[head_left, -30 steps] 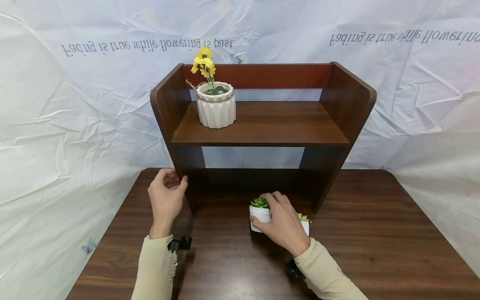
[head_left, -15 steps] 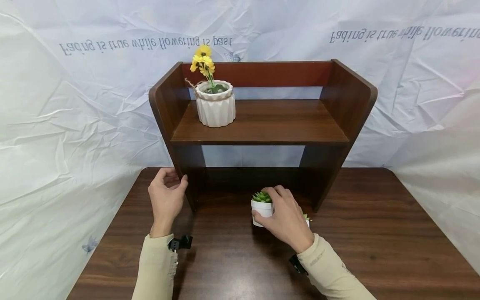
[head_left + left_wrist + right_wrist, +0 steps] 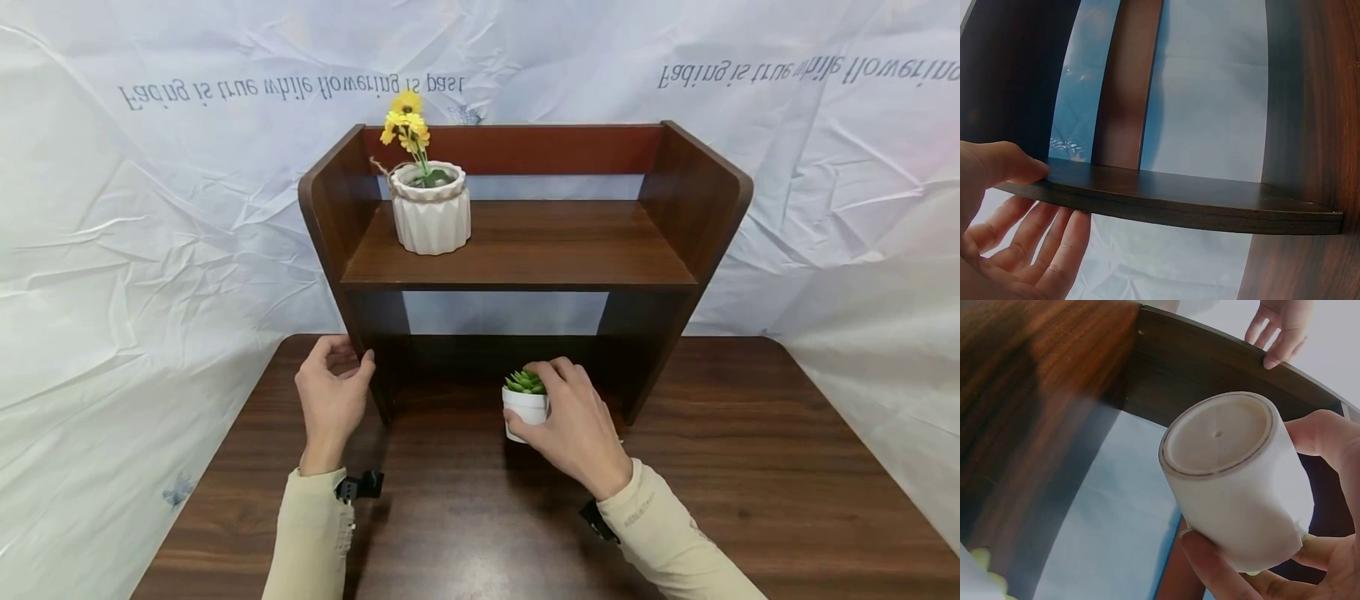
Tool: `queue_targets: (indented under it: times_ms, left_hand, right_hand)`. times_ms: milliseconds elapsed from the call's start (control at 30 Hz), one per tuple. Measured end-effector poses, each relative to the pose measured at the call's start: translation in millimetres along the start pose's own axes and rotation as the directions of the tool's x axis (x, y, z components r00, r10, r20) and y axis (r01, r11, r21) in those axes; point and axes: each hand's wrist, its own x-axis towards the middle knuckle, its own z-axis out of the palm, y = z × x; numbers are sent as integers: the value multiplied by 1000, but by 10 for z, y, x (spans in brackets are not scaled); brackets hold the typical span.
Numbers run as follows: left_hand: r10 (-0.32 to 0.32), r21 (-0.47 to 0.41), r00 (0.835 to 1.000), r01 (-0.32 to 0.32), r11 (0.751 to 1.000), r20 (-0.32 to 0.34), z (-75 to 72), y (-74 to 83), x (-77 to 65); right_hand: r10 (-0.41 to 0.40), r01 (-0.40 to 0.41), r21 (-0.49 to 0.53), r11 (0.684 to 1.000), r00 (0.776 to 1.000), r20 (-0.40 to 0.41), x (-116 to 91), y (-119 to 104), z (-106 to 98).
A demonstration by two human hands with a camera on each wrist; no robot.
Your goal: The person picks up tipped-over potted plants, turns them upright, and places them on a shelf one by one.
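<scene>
A small white pot with a green succulent (image 3: 524,402) is gripped by my right hand (image 3: 558,417) just in front of the wooden shelf unit (image 3: 525,250). The right wrist view shows the pot's round underside (image 3: 1222,437) clear of the table, with my thumb and fingers (image 3: 1329,444) curled round its wall. My left hand (image 3: 333,387) pinches the front edge of the shelf's left side panel (image 3: 1179,200), thumb (image 3: 1004,164) on one face and fingers on the other.
A ribbed white pot with yellow flowers (image 3: 431,208) stands at the left of the upper shelf board; the remainder of that board is bare. The shelf stands at the back of a dark wooden table (image 3: 750,467). White crinkled sheeting (image 3: 112,250) surrounds everything.
My right hand has lifted the succulent pot and carried it a little away from me, toward the shelf. A second small pot seen behind that hand earlier is now hidden. The left hand stayed put.
</scene>
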Motion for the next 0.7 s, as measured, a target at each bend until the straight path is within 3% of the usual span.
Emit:
queue_targets:
  times_ms: [700]
  left_hand:
    - [11,8,1000,-11,1000,-1,-12,11,-9]
  right_hand:
    - [-49,49,-4,999,996,-74,149,-179,-218]
